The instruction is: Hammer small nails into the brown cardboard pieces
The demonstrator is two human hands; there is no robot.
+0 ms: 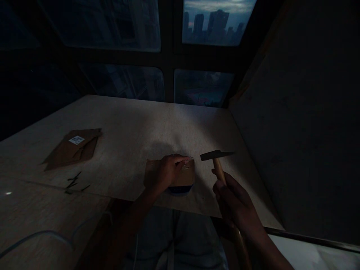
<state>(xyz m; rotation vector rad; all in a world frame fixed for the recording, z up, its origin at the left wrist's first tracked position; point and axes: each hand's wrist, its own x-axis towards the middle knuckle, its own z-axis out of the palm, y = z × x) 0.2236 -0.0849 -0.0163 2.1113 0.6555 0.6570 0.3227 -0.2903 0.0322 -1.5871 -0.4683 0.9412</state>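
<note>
My right hand (pixel 234 197) is wrapped round the wooden handle of a hammer (pixel 218 154). Its dark metal head is raised off the table, right of a brown cardboard piece (pixel 185 176) with a dark blue band along its near side. Over that cardboard lies my left hand (pixel 170 168), thumb and fingertips pinched together near its far right corner. Whatever sits between those fingertips is too small and dim to name. Several thin dark nail-like pieces (pixel 72 182) lie loose on the table, left of my left arm.
Flat torn cardboard (pixel 87 152) with a white label rests at the left of the pale tabletop (pixel 123 123). A pale cable (pixel 47 232) curves across the near left. Dark-framed windows stand behind the table, and a wall panel (pixel 303 142) rises along the right side.
</note>
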